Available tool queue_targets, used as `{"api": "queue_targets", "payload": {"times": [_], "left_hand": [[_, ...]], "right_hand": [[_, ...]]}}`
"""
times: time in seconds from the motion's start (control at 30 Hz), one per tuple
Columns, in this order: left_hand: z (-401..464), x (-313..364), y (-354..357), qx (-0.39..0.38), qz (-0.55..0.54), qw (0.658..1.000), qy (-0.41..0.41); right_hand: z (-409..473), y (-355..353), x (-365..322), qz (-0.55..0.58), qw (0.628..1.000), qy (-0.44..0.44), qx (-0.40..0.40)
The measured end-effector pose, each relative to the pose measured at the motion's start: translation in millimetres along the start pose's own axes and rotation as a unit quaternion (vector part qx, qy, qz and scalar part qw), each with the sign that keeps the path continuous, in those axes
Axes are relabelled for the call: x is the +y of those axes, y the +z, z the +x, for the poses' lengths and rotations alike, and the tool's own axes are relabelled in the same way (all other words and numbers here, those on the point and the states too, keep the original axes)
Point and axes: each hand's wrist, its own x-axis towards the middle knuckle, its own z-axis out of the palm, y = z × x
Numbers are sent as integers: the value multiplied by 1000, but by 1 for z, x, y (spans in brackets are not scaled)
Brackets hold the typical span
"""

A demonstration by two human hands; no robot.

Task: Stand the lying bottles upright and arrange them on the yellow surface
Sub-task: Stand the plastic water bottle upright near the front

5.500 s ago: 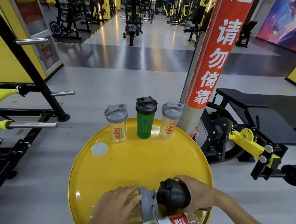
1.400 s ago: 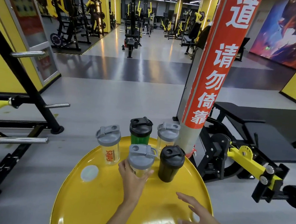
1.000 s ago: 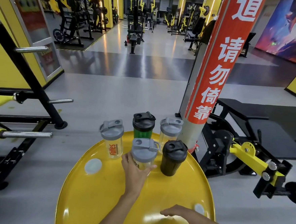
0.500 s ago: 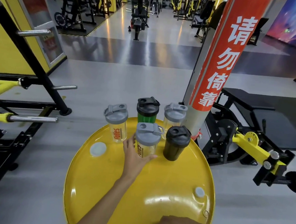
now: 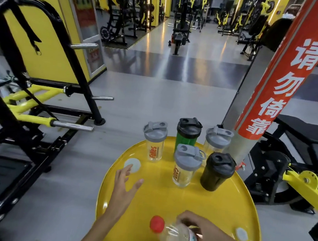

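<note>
A gym floor seen from a head-worn camera, looking down at a round yellow surface [image 5: 224, 204] with a raised rim. To the left stands a black and yellow weight rack [image 5: 33, 100] with chrome pegs. To the right a metal pillar wrapped in a red banner [image 5: 282, 72] with white Chinese characters rises just behind the surface, with a black bench [image 5: 304, 134] beyond it.

Five shaker bottles stand upright on the far half of the yellow surface. In the back row, from left to right: a clear shaker with a grey lid [image 5: 154, 140] and an orange logo, a green shaker with a black lid [image 5: 188, 134], and another clear grey-lidded shaker [image 5: 218, 139] close to the pillar. In front of them stand a second logo shaker with a grey lid [image 5: 186, 165] and, just to its right, an all-black shaker [image 5: 216, 171].

The person's right hand [image 5: 208, 235] is at the near edge, fingers curled around a clear plastic water bottle [image 5: 172, 236] with a red cap and a partly hidden label. The bottle is tilted, cap pointing up and to the left, over the near part of the surface; whether it touches the surface cannot be told.

The left hand [image 5: 123, 189] reaches forward over the left side of the surface, fingers spread and holding nothing, its fingertips near a pale round patch [image 5: 134, 163] on the yellow top. A similar patch [image 5: 241, 234] sits near the right rim
</note>
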Motion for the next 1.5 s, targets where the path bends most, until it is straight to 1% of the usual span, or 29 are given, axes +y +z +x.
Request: {"api": "queue_targets", "payload": {"times": [0.03,0.07,0.1,0.13,0.27,0.37,0.53,0.7,0.83,1.0,1.13,1.23,1.37,1.5], "left_hand": [[-2,0,-6,6,1,1000,-5],[-3,1,-10,10,6,1000,-9],[-4,1,-15,13,12,1000,-10],[-5,0,-20,15,16,1000,-10],[-6,-6,-38,25,14,999,-29],[-10,-7,-49,28,15,999,-37],[-15,-8,-63,26,20,998,-55],[-17,-14,-65,5,35,999,-37],[-14,-16,-61,-16,38,998,-40],[-10,-24,-51,-39,51,998,-23],[-4,-23,-42,-50,56,997,-7],[3,-20,-35,-58,60,996,4],[16,-17,-26,-72,52,996,7],[32,-16,-18,-90,41,995,18]], "right_hand": [[19,13,-12,22,1000,4,5],[30,21,-24,-7,998,33,50],[39,21,-33,-33,997,23,63],[51,22,-34,-38,997,35,61],[92,33,-39,-51,986,6,160],[129,43,-42,-33,974,-12,226],[177,40,-50,-39,958,-16,285],[202,35,-51,-44,951,-9,306],[212,42,-40,-65,951,5,303],[213,47,-29,-79,947,-12,311],[214,45,-25,-71,951,-10,301],[213,47,-24,-53,953,-10,298],[205,51,-18,2,956,12,294],[165,49,-11,61,957,40,281]]}}
